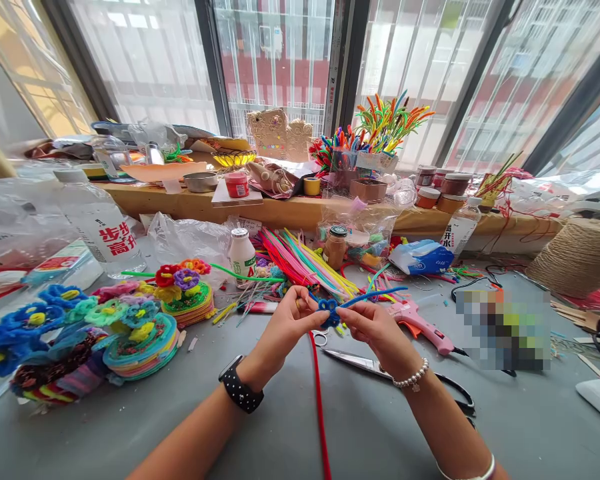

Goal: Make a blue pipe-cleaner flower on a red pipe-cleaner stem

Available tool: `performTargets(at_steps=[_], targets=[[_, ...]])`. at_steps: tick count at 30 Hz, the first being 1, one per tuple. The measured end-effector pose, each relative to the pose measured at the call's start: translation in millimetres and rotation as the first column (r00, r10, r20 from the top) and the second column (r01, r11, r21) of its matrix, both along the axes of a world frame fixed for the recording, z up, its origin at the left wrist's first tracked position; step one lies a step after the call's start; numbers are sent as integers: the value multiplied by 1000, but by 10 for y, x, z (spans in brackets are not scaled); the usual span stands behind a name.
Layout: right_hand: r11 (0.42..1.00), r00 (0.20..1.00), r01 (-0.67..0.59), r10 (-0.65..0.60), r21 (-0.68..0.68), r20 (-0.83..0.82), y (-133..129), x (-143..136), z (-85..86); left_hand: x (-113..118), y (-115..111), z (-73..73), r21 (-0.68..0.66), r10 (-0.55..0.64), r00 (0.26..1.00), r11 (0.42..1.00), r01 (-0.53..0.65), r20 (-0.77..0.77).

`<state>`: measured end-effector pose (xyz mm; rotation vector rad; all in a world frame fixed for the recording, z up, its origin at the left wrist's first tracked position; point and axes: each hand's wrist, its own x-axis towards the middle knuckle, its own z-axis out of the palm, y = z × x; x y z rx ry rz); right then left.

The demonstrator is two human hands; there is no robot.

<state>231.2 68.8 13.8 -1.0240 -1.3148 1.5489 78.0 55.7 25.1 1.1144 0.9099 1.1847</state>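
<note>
Between my two hands is a blue pipe-cleaner flower (329, 311) with looped petals. My left hand (296, 316) pinches the flower from the left side. My right hand (367, 328) pinches it from the right, where a straight blue pipe-cleaner end (380, 294) sticks out above the fingers. Below them a red pipe cleaner (319, 407) runs down the grey table toward me. Scissors (357, 361) lie partly under my right wrist. A pink glue gun (425, 327) rests just right of my right hand.
Finished pipe-cleaner flower pots (143, 343) stand at the left. Loose coloured pipe cleaners (310, 260) lie behind my hands, beside a white bottle (242, 257) and a brown jar (335, 247). A twine spool (577, 257) stands at the right. The wooden ledge (280, 212) holds craft supplies.
</note>
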Motion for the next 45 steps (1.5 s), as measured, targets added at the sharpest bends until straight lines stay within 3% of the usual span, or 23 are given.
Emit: performTargets(at_steps=[7,14,17,21,25,28,31,36,40,45], targets=[[999,1000,-16,16,30,25,-13,12,-3,-2,-40,60,-14,-25,999,1000,25,23],[993,984,88,-98,75,146,1,-36,-42,-3,6,11,-54,21,999,998,-23,-28],[995,990,40,-51,88,132,-13,-45,-45,-16,36,-15,-54,31,997,998,-34,-69],[990,994,-8,-8,143,111,-39,-26,-11,-71,66,-25,-101,-59,995,994,51,-84],[977,982,-32,-8,210,189,-29,39,34,-138,88,-23,-141,-117,991,984,107,-68],[970,968,-120,67,212,241,12,101,40,-180,98,-18,-150,-179,982,974,167,-63],[973,974,-110,65,204,217,31,126,45,-203,94,-3,-157,-246,964,961,228,-106],[960,955,-223,181,169,235,-31,44,82,-198,78,11,-163,-274,936,957,241,-221],[981,979,-109,78,161,187,-52,-30,49,-173,76,-1,-106,-156,968,985,137,-196],[981,990,59,-80,183,114,-31,-57,-23,-122,55,32,-154,-119,987,983,102,-106]])
